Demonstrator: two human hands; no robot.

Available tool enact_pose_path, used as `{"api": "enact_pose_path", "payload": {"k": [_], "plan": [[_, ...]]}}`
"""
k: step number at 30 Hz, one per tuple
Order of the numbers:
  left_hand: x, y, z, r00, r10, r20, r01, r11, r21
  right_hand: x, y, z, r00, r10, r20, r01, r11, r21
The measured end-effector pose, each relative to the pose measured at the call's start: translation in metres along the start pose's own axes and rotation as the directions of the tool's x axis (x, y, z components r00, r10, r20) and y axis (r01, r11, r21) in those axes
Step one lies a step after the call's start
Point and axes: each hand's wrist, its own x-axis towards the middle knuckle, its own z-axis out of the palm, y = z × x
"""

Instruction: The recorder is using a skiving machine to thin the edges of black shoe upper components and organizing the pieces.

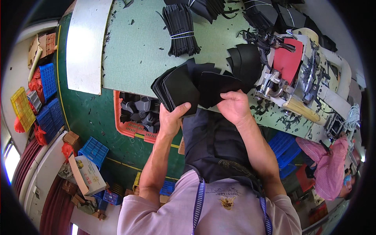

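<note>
Black, flat-cut sheets fill both hands, above the near edge of the pale green surface [131, 55]. A thick stack [181, 88] sits in the left hand [171, 118]: the thumb presses flat on its lower corner, and the other fingers appear tucked underneath, mostly hidden. This grip probably keeps the layers together while letting their far edges step apart so they can be told from one another. The right hand [235, 106] pinches the lower edge of a dark sheet [220, 87], thumb on the near side; whether that is one layer or several, I cannot tell. The sheet reaches up and away from those fingers, while the stack lies forward of the left thumb. Between the two, more black layers overlap, and which hand bears them is unclear.

Just beyond the right hand, a fan of similar pieces [244, 62] lies on the surface, perhaps within easy reach on purpose. Farther off, a bundle [181, 33] is cinched by a white band, likely so its strips stay as one set. To the right stands a scrap-strewn machine [274, 88] with a red panel [288, 60]; below the surface's edge, an orange crate [131, 131] holds dark bundles.
</note>
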Motion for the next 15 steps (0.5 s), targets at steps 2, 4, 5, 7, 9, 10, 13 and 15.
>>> {"api": "enact_pose_path", "payload": {"k": [2, 4, 5, 7, 9, 10, 13, 15], "plan": [[0.001, 0.001, 0.002, 0.999, -0.042, -0.02, 0.04, 0.997, -0.069, 0.001, -0.001, 0.001, 1.0, 0.009, -0.004, -0.009, 1.0, -0.003], [0.001, 0.0, 0.002, 0.998, -0.051, -0.028, 0.05, 0.998, -0.038, 0.0, -0.002, 0.006, 1.0, -0.003, -0.015, 0.003, 1.0, -0.02], [0.001, -0.001, 0.0, 0.998, -0.05, -0.029, 0.049, 0.998, -0.038, 0.0, -0.001, 0.008, 0.999, -0.017, -0.027, 0.016, 0.999, -0.036], [0.002, -0.002, -0.002, 0.997, -0.074, -0.01, 0.074, 0.996, -0.051, -0.002, -0.003, 0.007, 0.999, 0.013, -0.046, -0.014, 0.999, -0.036], [0.006, 0.0, -0.004, 0.994, -0.104, 0.017, 0.105, 0.989, -0.104, -0.003, -0.005, 0.007, 0.997, 0.038, -0.066, -0.04, 0.999, -0.035], [0.008, 0.001, -0.005, 0.99, -0.134, 0.046, 0.14, 0.978, -0.155, -0.003, -0.006, 0.008, 0.997, 0.048, -0.061, -0.051, 0.998, -0.045], [0.013, 0.001, -0.018, 0.968, -0.196, 0.154, 0.231, 0.939, -0.257, -0.005, -0.009, 0.011, 0.997, 0.075, -0.019, -0.076, 0.995, -0.063], [0.015, 0.002, -0.02, 0.965, -0.205, 0.163, 0.237, 0.948, -0.212, -0.005, -0.011, 0.009, 0.996, 0.082, 0.016, -0.081, 0.994, -0.073]]}}
